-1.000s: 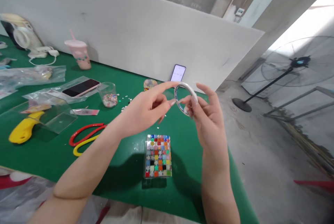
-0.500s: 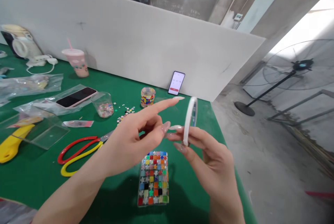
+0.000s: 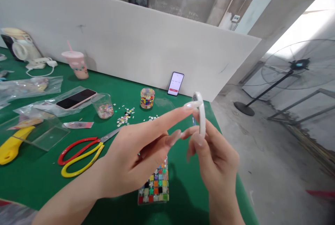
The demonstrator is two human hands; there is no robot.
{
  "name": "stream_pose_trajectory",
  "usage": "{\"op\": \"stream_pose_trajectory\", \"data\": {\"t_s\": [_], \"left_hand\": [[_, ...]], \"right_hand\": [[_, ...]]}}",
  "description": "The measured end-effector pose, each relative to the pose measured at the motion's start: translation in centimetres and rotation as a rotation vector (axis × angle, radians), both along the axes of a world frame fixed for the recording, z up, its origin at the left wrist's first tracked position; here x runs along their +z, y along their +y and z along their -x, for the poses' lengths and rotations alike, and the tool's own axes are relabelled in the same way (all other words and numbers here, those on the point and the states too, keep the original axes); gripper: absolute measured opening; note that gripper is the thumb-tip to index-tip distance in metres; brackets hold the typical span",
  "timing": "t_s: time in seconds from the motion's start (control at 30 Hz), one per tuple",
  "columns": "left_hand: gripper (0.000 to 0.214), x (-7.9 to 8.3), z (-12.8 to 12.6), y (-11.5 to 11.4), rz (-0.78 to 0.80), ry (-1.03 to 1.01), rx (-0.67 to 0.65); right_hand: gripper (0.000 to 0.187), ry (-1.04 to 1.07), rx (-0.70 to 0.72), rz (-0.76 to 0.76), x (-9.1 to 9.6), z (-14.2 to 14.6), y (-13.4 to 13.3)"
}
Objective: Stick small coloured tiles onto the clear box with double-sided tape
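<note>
Head view: the white tape ring [image 3: 201, 119] is held edge-on above the green counter [image 3: 39, 176], pinched between thumb and fingers of the right hand [image 3: 217, 158]. Half a second ago the left index pointed past it. Now the left hand [image 3: 131, 162], grasping nothing, has that fingertip laid on the ring's upper rim, which appears to be under probing. The tiled case [image 3: 157, 187] lies beneath both hands, partly hidden.

ring [image 3: 201, 120] white, perhaps bluish inside | case [image 3: 156, 187] multicolour checks | scissors [image 3: 98, 143] red, yellow
</note>
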State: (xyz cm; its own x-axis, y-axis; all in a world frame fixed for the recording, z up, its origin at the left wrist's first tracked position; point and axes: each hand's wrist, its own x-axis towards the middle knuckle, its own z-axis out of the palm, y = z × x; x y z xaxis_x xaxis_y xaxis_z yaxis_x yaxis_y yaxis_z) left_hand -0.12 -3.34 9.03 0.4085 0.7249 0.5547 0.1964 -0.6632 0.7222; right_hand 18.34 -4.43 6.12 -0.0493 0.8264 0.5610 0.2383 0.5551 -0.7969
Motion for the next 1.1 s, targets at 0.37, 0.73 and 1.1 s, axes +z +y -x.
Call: {"op": "stream_pose_trajectory", "data": {"t_s": [0.37, 0.73, 1.1], "left_hand": [[0.063, -0.9, 0.0, 2.3, -0.052, 0.256, -0.052], [0.042, 0.9, 0.3, 0.6, 0.313, -0.104, -0.237], [0.015, 1.3, -0.4, 1.2, 0.426, -0.465, 0.027]], "right_hand": [[0.042, -0.019, 0.290, 0.247, 0.5, -0.4, -1.1], [0.033, -0.194, 0.136, 0.074, 0.6, -1.1, -0.2], [0.030, -0.285, 0.174, 0.143, 2.3, -1.4, -1.1]]}}
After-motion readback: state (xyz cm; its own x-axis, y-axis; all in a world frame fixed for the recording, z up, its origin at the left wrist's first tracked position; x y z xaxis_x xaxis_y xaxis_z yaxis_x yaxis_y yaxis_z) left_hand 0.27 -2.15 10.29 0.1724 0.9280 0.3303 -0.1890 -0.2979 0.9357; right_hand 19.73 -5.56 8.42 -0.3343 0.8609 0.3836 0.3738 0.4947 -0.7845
